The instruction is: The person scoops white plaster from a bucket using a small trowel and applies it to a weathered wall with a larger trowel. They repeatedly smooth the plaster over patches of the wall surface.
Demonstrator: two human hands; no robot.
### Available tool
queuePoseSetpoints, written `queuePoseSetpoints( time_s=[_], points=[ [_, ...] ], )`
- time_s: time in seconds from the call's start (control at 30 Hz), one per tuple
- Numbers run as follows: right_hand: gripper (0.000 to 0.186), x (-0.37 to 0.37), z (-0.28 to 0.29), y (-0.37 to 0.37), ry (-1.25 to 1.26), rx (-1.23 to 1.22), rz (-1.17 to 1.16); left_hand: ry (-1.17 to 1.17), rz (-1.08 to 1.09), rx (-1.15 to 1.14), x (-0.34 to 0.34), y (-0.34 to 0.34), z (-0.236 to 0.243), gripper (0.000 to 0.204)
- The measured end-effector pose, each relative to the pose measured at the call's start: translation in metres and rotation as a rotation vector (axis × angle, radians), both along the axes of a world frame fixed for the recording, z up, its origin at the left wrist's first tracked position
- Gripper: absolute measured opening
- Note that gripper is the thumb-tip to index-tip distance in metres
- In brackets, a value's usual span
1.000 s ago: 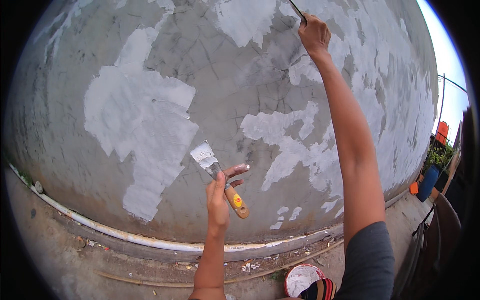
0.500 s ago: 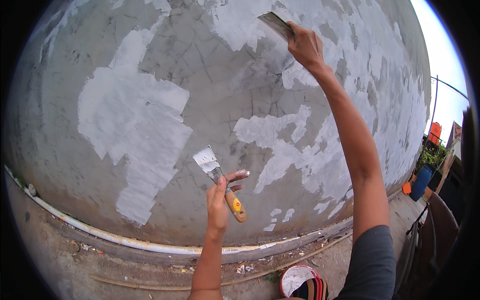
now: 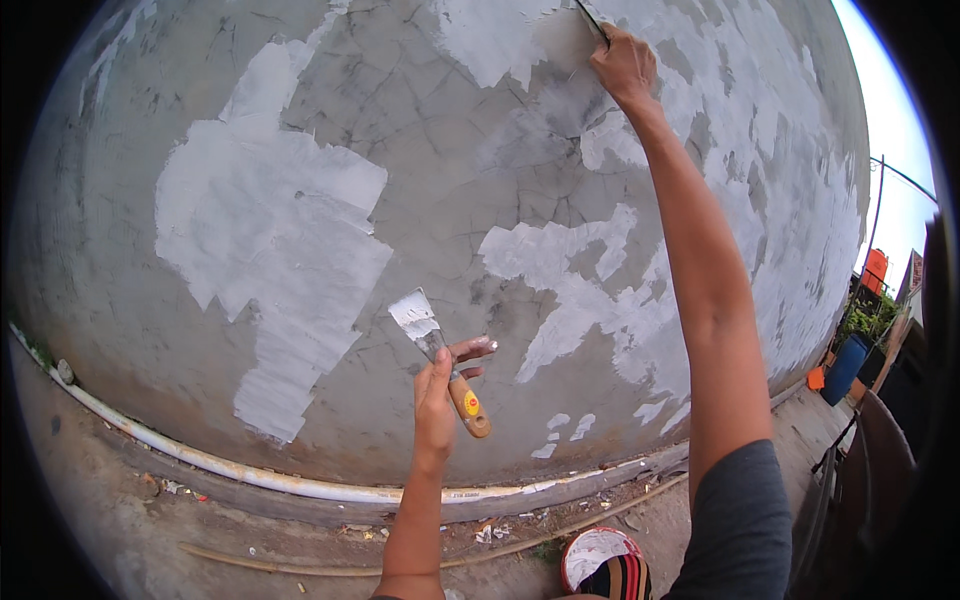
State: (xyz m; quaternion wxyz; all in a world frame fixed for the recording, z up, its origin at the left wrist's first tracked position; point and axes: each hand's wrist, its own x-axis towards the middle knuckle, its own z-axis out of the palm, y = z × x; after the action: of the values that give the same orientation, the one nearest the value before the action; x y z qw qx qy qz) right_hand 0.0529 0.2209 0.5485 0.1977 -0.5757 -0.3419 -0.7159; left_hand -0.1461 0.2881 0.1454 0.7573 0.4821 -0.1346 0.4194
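My left hand (image 3: 436, 408) grips a putty knife (image 3: 428, 334) near its blade; white filler coats the blade, which tilts up and left. The knife's wooden handle (image 3: 469, 405) slants down to the right, and white smears mark a fingertip. High on the wall, my right hand (image 3: 626, 66) is closed on a thin flat metal scraper blade (image 3: 593, 24), seen nearly edge-on against the surface. The grey cracked wall (image 3: 430, 190) carries several rough white patches of filler, a large one (image 3: 270, 220) to the left and others around my right arm.
A white pipe (image 3: 300, 487) runs along the wall's foot, with a thin pole (image 3: 300, 573) on the ground before it. A red-rimmed bucket of white filler (image 3: 597, 552) stands below me. Blue drum (image 3: 846, 368) and orange tank (image 3: 875, 270) are at far right.
My right hand has moved slightly up and right along the wall, and its scraper blade has turned from a broad slant to nearly edge-on. The left hand holds the putty knife almost unmoved.
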Motion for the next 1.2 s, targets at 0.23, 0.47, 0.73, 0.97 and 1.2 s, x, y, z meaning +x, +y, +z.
queuePoseSetpoints(
  time_s=[0.23, 0.47, 0.73, 0.97, 1.2],
  points=[
    [0.045, -0.032, -0.119, 0.027, -0.147, -0.484, 0.139, -0.001, -0.022, 0.035, 0.001, -0.02, 0.012, 0.052],
    [0.017, -0.04, -0.107, -0.053, -0.035, -0.231, 0.305, -0.016, -0.028, 0.091, -0.009, -0.03, 0.021, 0.054],
    [0.036, 0.036, -0.055, -0.076, 0.151, 0.013, -0.176, 0.025, -0.029, 0.148, 0.0, -0.035, 0.017, 0.054],
    [0.046, 0.045, -0.169, -0.049, -0.055, -0.333, -0.19, 0.037, -0.005, 0.134, 0.007, -0.036, 0.017, 0.052],
    [0.028, 0.003, -0.053, -0.129, 0.125, -0.078, -0.036, 0.052, -0.032, 0.18, 0.003, -0.04, 0.02, 0.055]
  ],
)
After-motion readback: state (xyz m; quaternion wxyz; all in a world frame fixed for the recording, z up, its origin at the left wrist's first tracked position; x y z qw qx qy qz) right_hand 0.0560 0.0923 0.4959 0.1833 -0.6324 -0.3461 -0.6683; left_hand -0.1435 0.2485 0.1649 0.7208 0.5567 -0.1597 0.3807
